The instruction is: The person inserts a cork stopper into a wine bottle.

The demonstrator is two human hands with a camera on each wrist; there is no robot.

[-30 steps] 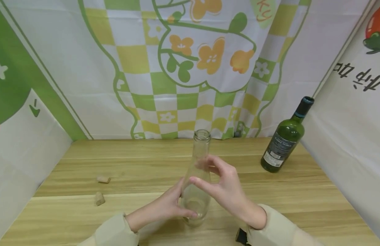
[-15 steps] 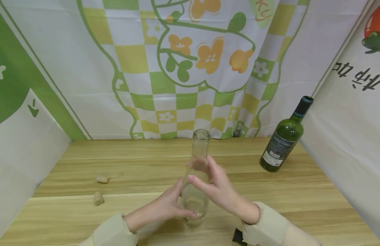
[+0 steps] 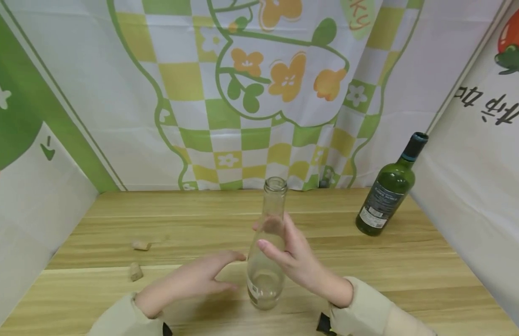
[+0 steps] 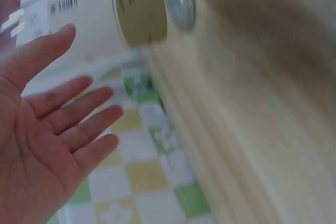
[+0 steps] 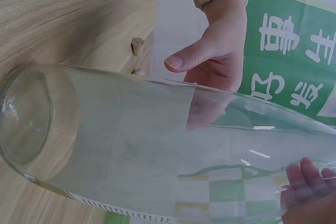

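A clear glass bottle (image 3: 264, 268) stands upright on the wooden table in the head view. My right hand (image 3: 303, 263) grips its upper body, thumb in front and fingers seen through the glass behind. To the left, my left hand (image 3: 196, 280) is held apart from the bottle, fingers stretched toward it. The left wrist view has that hand (image 4: 47, 135) spread, palm showing, with the bottle's label (image 4: 142, 9) close by, blurred. In the right wrist view the bottle (image 5: 121, 124) fills the middle, and fingers of the right hand (image 5: 310, 192) lie against its narrower part.
Two corks lie on the table (image 3: 192, 205) at left, one cork (image 3: 141, 245) behind the other cork (image 3: 135, 271). A green wine bottle (image 3: 385, 198) stands at the back right. Printed cloth walls (image 3: 226, 135) close off the back and sides.
My left hand has let go of the bottle's lower part and moved left. My right hand has settled its fingers around the bottle, which stays in place.
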